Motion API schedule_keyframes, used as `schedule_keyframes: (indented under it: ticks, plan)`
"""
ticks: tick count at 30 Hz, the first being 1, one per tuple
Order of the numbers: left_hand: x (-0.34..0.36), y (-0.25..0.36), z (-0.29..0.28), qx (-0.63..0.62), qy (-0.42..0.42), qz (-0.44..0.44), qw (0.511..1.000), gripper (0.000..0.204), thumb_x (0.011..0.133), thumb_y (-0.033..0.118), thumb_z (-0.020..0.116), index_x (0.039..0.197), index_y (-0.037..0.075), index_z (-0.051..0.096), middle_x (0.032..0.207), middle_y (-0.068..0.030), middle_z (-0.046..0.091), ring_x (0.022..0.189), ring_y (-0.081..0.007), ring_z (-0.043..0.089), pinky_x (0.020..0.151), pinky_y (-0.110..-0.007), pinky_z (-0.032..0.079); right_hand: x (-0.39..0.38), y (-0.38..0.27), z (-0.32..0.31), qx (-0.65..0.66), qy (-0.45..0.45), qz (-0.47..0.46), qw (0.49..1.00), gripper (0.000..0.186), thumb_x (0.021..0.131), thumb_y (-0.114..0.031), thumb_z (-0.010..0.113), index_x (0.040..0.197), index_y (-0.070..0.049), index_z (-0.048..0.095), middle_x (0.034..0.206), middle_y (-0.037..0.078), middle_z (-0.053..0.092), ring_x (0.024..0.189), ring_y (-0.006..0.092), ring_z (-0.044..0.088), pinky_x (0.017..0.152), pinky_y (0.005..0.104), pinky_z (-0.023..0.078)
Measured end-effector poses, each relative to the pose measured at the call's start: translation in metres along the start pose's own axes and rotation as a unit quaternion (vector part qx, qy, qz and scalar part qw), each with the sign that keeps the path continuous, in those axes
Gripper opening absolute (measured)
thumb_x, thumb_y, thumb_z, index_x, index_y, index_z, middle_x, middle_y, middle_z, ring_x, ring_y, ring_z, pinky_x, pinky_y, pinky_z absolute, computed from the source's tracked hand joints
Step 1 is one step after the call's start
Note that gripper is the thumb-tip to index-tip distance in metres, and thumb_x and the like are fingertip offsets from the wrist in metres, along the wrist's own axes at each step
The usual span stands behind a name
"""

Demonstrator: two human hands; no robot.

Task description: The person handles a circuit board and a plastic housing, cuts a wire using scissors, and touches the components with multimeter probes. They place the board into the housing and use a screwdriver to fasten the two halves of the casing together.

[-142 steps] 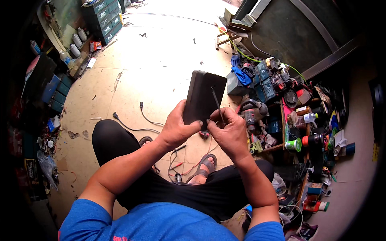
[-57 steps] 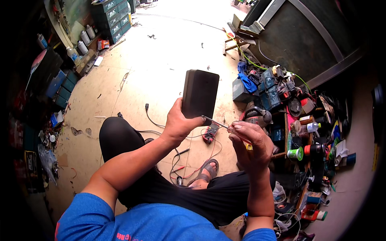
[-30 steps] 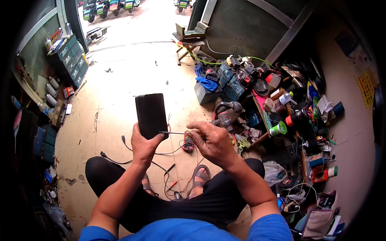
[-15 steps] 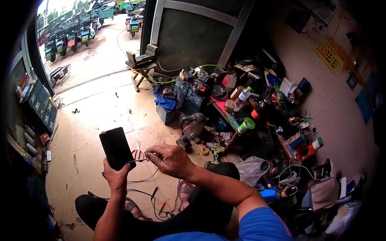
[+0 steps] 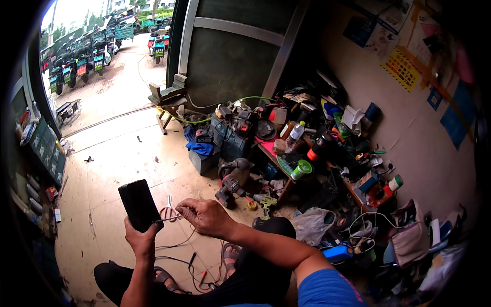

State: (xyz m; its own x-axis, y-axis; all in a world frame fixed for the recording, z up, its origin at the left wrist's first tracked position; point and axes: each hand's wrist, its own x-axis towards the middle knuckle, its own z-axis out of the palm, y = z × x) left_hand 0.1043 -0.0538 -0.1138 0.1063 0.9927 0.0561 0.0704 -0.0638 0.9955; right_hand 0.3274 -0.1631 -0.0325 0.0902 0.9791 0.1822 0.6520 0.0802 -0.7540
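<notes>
My left hand (image 5: 140, 239) grips the lower end of a flat black rectangular case (image 5: 139, 203), tilted upright above the floor. Level with its lower right corner, my right hand (image 5: 208, 217) pinches a thin shiny rod-like tool (image 5: 168, 219). The rod's far end meets the case's edge by my left thumb; whether it goes in, I cannot tell. Its exact kind is too small to make out. Just beyond the rod, red-handled scissors or pliers (image 5: 169, 209) lie on the tiles. Dark cables (image 5: 176, 258) and a red-tipped lead (image 5: 203, 276) are on the floor between my sandalled feet.
To the right, a low bench is crowded with bottles, a green cup (image 5: 303, 168) and tools. Power drills (image 5: 231, 188) lie on the floor before it. A wooden stool (image 5: 168, 97) stands near the doorway. Drawer cabinets (image 5: 46, 146) line the left; parked scooters are outside.
The whole view has shifted, so the scene sits lower and slightly left. Both hands keep their grips, and the rod stays at the case's lower right corner.
</notes>
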Motion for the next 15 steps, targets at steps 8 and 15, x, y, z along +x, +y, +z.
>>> schedule_keyframes:
  ticks: [8,15]
  plan:
    - [0.002,0.000,-0.004,0.032,-0.004,0.022,0.999,0.053,0.077,0.001,0.081,0.124,0.001,0.057,0.108,-0.0087,0.068,0.094,-0.0183,0.068,0.088,-0.034,0.058,0.004,-0.012,-0.002,0.070,-0.027,0.087,0.993,0.038,0.107,-0.025,0.072,0.137,-0.002,0.066,0.109,0.017,0.075,0.090,0.0222,0.076,0.085,0.0344,0.062]
    - [0.004,-0.001,-0.005,0.023,0.016,0.013,1.000,0.057,0.073,0.010,0.087,0.123,0.002,0.061,0.106,-0.0109,0.073,0.093,-0.0212,0.071,0.090,-0.036,0.058,0.006,-0.008,0.004,0.100,0.023,0.058,0.993,0.040,0.108,-0.030,0.071,0.136,-0.002,0.068,0.094,0.012,0.076,0.079,0.0177,0.075,0.072,0.0330,0.060]
